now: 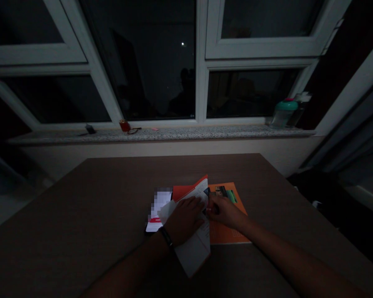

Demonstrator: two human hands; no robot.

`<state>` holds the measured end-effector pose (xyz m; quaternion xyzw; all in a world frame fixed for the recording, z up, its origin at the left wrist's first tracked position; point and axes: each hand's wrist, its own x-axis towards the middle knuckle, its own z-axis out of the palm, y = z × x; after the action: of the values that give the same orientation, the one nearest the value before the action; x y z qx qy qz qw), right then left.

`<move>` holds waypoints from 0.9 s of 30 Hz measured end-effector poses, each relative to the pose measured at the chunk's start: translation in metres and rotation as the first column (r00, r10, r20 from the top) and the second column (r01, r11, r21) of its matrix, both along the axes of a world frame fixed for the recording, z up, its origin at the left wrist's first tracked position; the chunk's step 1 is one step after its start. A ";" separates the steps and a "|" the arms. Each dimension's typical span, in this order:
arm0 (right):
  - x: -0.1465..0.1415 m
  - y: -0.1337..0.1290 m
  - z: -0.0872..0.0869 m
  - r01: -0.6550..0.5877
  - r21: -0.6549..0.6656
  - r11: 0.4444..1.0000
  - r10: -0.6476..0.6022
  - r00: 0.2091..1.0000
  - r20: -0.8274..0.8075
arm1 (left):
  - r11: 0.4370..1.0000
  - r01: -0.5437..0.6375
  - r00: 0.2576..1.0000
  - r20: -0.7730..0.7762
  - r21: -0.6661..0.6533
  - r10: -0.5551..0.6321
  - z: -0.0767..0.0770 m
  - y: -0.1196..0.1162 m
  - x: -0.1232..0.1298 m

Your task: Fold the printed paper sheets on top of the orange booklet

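On the brown table a folded white leaflet with a red-orange cover (192, 244) lies across the middle. My left hand (185, 219) rests flat on top of it, a dark band on the wrist. My right hand (222, 211) is curled with its fingertips at the leaflet's right edge, and I cannot tell whether they pinch it. Under the right hand lies an orange booklet (226, 231), with a small dark-and-green printed card (222, 192) at its far end. To the left, a white-and-red paper (155, 221) lies partly under the leaflet, with a blurred patch on it.
A brown table (81, 207) fills the lower view, its far edge against a wall below a speckled stone windowsill (174, 133). On the sill stand a clear bottle with a green lid (282, 115), a small red cup (124, 125) and a dark object (90, 129).
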<state>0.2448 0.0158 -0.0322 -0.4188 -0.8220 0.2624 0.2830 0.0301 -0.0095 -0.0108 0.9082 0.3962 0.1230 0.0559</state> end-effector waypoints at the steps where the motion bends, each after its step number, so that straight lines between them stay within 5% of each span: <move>1: 0.000 -0.002 0.001 -0.038 -0.019 0.999 0.038 0.999 -0.005 | 1.000 0.003 1.000 0.004 0.002 -0.003 0.000 0.000 0.000; 6: -0.002 -0.009 0.004 -0.159 -0.085 0.984 0.157 0.987 -0.023 | 1.000 -0.002 1.000 0.024 0.009 0.002 -0.003 0.001 -0.001; 17: 0.001 0.005 -0.004 0.137 0.022 0.990 -0.136 0.990 -0.036 | 1.000 0.016 1.000 -0.003 0.012 -0.016 -0.003 0.001 -0.002; 27: 0.004 -0.002 -0.002 0.045 0.083 0.996 -0.047 0.999 0.012 | 0.998 0.055 0.998 -0.020 -0.015 -0.055 0.008 -0.002 0.000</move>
<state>0.2491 0.0139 -0.0345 -0.4274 -0.8242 0.2188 0.3002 0.0297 -0.0112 -0.0026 0.9195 0.3725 0.1093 0.0619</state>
